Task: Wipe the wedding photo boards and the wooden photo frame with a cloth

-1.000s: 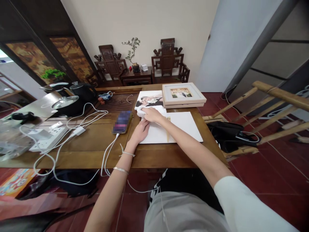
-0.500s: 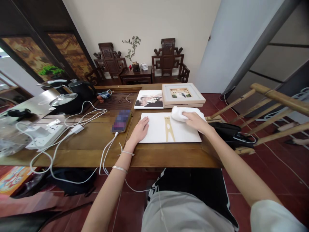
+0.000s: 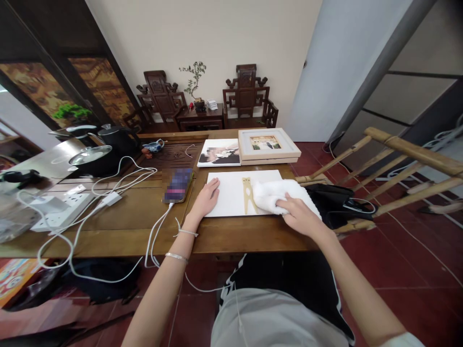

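In front of me a white picture frame back (image 3: 224,197) lies flat on the table, with a beige A-shaped stand (image 3: 248,193) on its surface. My left hand (image 3: 207,198) rests on the frame's left edge, fingers stretched out and holding nothing. A fluffy white cloth (image 3: 277,193) covers the frame's right part and hangs past its right edge. My right hand (image 3: 301,216) grips the cloth near the frame's lower right corner, some of its fingers hidden by the cloth.
Behind the frame lie a photo panel (image 3: 219,153) and a framed picture (image 3: 269,145). A phone (image 3: 178,185) on a charging cable is left of my left hand. Further left are a power strip (image 3: 63,211), loose white cables and a lidded pan (image 3: 90,158). A bamboo chair (image 3: 401,144) stands right.
My right hand has drawn the cloth toward me and right, from the frame's far right corner to its near right corner. The left hand stays on the left edge. The view has shifted slightly.
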The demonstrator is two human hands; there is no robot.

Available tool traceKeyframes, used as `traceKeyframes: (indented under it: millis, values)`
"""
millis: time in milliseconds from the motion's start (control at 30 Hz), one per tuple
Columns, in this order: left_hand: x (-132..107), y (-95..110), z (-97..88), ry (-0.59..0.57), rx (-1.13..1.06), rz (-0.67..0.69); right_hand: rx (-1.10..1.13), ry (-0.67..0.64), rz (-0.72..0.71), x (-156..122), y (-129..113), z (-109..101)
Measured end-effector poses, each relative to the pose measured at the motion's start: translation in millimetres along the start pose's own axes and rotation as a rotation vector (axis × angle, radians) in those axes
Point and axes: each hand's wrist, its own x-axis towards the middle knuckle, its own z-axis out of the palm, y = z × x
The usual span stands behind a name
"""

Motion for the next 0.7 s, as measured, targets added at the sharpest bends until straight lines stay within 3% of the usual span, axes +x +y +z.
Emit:
traceKeyframes:
  millis: [233,367,533,700]
  values:
    - [0.1,-0.5,-0.6,-0.007,-0.009,0.000,0.144,0.027,-0.062,91.7,57.7,7.1]
    - [0.3,-0.7,-0.4,-0.007,0.001,0.000,0.149,0.073,-0.044,117.7,72.2,10.4]
    - [0.4,-0.5,-1.0,-0.018,0.007,0.004,0.095,0.081,-0.024,106.8,60.7,14.7]
    - [0.6,-1.3,0.3,-0.010,0.013,-0.006,-0.014,0.037,-0.016,49.3,29.1,12.0]
